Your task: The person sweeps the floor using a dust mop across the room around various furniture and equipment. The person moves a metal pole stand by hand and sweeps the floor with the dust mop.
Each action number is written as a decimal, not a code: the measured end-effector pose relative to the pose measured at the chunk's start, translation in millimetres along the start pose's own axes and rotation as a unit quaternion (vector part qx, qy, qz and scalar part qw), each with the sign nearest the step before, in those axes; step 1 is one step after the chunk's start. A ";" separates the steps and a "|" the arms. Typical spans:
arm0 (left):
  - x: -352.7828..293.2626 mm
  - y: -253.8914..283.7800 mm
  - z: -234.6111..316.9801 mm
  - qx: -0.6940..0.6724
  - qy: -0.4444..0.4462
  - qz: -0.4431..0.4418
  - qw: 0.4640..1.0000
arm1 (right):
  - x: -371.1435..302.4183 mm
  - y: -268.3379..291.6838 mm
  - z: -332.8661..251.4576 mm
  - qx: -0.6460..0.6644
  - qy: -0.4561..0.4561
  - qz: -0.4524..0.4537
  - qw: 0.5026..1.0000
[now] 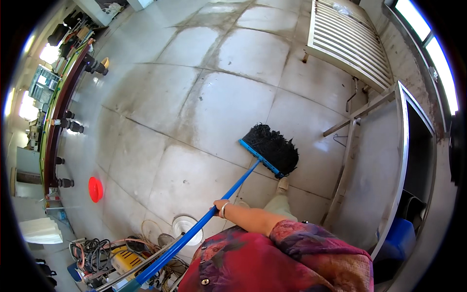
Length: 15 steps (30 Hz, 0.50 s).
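A mop with a blue handle and a wide head of black shaggy strands slants across the view. Its head rests on the tiled floor, clamped along a blue bar, just beyond my shoe. My right hand, with a silver bangle at the wrist, is closed round the middle of the handle. The upper end of the handle runs out toward the lower left. My left hand does not show.
A slatted bed frame and a metal-framed table stand on the right. A red basin lies to the left, near a long table with dark turned legs. Cables and a yellow tool clutter the lower left, near a round white lid-like object.
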<state>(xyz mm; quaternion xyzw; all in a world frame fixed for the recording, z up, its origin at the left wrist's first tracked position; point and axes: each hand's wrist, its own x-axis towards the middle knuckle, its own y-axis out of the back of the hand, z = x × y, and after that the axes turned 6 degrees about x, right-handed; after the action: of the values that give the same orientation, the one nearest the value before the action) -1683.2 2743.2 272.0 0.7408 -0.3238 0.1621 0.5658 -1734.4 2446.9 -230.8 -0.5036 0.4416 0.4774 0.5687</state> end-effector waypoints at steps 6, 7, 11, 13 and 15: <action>-17.8 -1.1 40.2 0.034 0.036 -0.253 0.966 | -4.6 19.6 -37.0 -0.004 0.031 0.046 0.998; -21.1 -3.0 51.5 0.035 0.022 -0.273 0.961 | 0.3 26.0 -51.0 0.007 0.040 0.039 0.998; -40.0 -13.0 82.1 -0.038 -0.072 -0.305 0.949 | 23.6 49.0 -103.8 0.022 0.080 0.007 0.997; -41.8 -15.1 130.1 0.037 -0.132 -0.332 0.933 | 27.4 65.1 -140.8 0.021 0.102 0.027 0.994; -44.2 -13.7 167.6 0.041 -0.146 -0.416 0.896 | 25.7 79.3 -182.3 0.013 0.122 0.043 0.992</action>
<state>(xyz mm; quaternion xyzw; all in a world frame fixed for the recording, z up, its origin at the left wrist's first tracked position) -1727.9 2600.3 183.6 0.8460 -0.0576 -0.1850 0.4967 -1812.7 2271.0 -286.7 -0.5307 0.5352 0.4308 0.4964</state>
